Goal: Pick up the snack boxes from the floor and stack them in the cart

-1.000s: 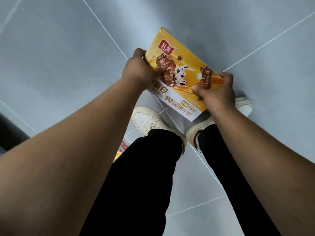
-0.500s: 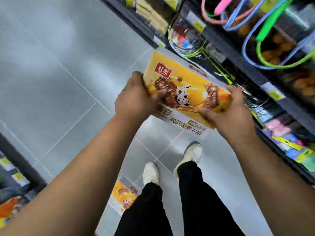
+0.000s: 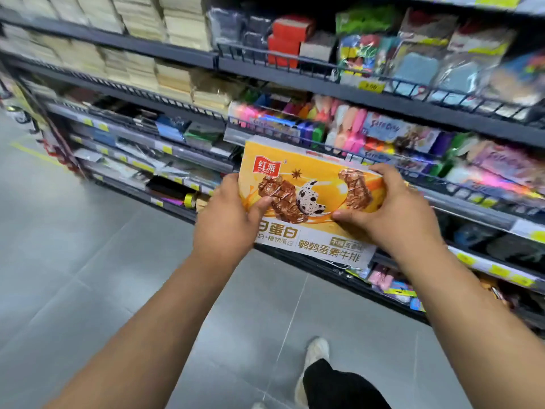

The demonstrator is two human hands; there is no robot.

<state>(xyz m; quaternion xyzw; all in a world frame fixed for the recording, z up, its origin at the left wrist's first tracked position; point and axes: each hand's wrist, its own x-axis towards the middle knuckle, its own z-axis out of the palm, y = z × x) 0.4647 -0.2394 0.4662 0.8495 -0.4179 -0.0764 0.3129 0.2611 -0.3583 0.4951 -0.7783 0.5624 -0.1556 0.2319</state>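
My left grip (image 3: 227,219) and right grip (image 3: 392,214) clasp the box (image 3: 309,184); so near the shelf (image 3: 324,93), a turn could snag it.

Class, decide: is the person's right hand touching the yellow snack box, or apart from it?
Touching. In the head view the right hand grips the yellow snack box: thumb across its front, fingers curled over its right edge.

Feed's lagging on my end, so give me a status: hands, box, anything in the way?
Left hand and right hand both grip the snack box, held up off the floor. Cart not in view. Shelves directly ahead.
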